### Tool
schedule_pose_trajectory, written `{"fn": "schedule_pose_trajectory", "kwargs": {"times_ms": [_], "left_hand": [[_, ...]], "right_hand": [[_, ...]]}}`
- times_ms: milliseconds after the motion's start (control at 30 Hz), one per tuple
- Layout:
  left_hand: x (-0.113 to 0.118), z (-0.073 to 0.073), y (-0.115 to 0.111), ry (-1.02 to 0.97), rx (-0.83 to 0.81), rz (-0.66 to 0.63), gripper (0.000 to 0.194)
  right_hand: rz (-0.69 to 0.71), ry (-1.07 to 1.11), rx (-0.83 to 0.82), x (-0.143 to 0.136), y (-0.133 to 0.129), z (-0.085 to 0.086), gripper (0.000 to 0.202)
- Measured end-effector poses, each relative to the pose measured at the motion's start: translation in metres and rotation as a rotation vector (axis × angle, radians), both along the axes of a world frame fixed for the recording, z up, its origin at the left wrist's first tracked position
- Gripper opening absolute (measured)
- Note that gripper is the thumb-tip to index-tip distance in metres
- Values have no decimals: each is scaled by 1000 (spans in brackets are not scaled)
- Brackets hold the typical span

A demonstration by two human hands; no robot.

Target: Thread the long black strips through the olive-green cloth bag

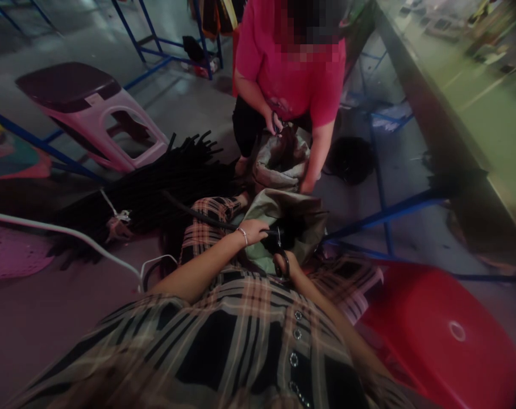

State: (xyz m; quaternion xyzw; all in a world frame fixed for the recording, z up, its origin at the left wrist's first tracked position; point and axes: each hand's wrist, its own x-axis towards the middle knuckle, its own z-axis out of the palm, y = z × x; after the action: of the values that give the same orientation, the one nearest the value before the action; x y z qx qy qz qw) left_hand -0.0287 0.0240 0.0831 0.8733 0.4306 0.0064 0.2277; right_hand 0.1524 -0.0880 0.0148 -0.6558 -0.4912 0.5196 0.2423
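My left hand point(254, 232) is closed around a long black tube point(207, 220), near its end. In my right hand point(290, 266) is a pair of scissors point(279, 241), gripped by its dark handles, with the blades up against the tube just beyond my left fingers. Below both hands a greenish-grey sack point(258, 258) stands open between my knees; its inside is dark and I cannot make out what it holds. To the left lies a bundle of similar black tubes point(147, 196), tied with a pale strip point(119, 221).
Opposite me a person in a pink shirt point(292, 85) leans over another sack point(275, 170), holding a small dark tool. A pink stool point(134, 136) stands left, a red stool point(449, 335) right. A blue-framed table point(449, 147) runs along the right. A white cable point(70, 230) crosses at left.
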Motion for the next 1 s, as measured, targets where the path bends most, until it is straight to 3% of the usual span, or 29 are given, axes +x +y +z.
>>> {"fn": "schedule_pose_trajectory", "kwargs": {"times_ms": [367,633,900,1000], "left_hand": [[1,3,-1,8,-25,10,27],[0,3,0,24,-37,32,26],[1,4,1,-16,-26,-22,27],[1,4,2,-7,-26,-17,27]], "right_hand": [[55,71,71,1,1,5,21],[-30,10,-43,-4,-2,15,24],[49,102,21,1,2,9,20],[14,65,17,1,1,9,23]]}}
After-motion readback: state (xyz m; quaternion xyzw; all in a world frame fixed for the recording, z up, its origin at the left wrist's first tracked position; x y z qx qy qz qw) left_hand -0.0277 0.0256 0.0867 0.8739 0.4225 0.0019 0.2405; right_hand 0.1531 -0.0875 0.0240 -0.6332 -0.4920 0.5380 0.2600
